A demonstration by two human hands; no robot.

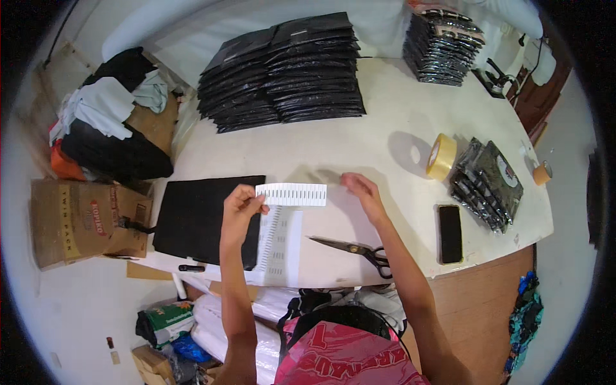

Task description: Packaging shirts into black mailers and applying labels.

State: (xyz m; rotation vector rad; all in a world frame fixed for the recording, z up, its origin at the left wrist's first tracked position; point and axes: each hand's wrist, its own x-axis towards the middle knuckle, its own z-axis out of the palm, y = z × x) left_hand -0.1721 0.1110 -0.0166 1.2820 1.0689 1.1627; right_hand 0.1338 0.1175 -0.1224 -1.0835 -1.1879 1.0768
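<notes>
- While the left hand [242, 204] pinched a dark-marked white strip [294, 194] above the table [385, 96], the right hand [360, 188] hung loosely open beside it, apparently bare.
- Handling the strip seemed the step underway; the next move called, presumably, for keeping it flat.
- Scissors [350, 248] lay nearby; black packages [282, 83] stood stacked beyond.
- Leftward stood a cardboard box [83, 218].
</notes>
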